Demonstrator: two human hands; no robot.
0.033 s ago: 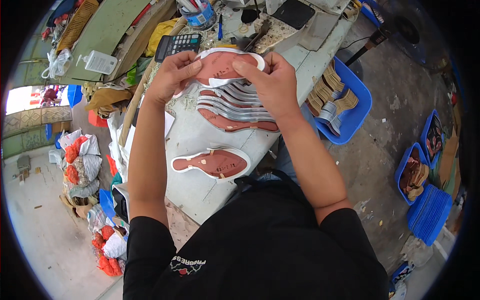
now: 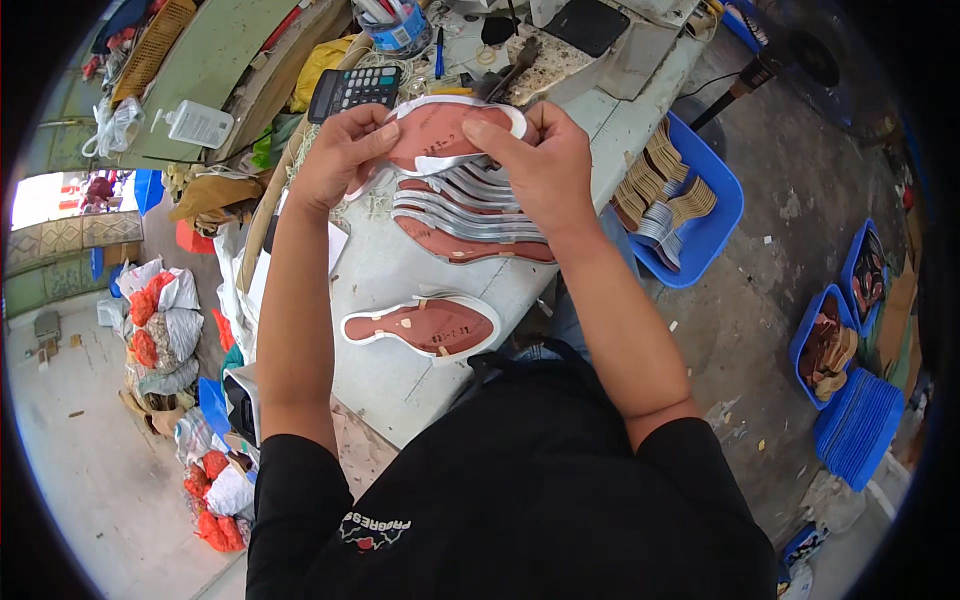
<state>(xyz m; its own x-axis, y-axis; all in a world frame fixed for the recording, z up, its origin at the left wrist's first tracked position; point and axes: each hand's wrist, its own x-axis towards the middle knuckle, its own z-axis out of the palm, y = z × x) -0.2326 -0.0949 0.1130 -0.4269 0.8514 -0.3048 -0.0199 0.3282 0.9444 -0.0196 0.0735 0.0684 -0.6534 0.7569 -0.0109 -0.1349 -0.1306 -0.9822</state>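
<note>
A reddish-brown shoe insole (image 2: 437, 137) with a white folded edge is held up over the table between both hands. My left hand (image 2: 345, 150) pinches its left part, thumb on top. My right hand (image 2: 545, 160) grips the other end, its thumb pressed on the brown face and the fingers hidden behind. Just beneath lies a row of overlapping insoles (image 2: 470, 240) with pale grey edges, partly covered by the held one. Nearer to me a single insole (image 2: 425, 327) with a white rim rests flat on the table (image 2: 375, 390).
Beyond my hands are a calculator (image 2: 355, 90), a blue pen (image 2: 440, 55) and a tub of pens (image 2: 398, 35). At the right, a blue bin (image 2: 725, 190) holds stacked insoles. Smaller blue trays (image 2: 858, 425) stand on the floor; filled bags (image 2: 165, 320) lie at the left.
The insole and my hands have barely shifted; otherwise everything stays in place.
</note>
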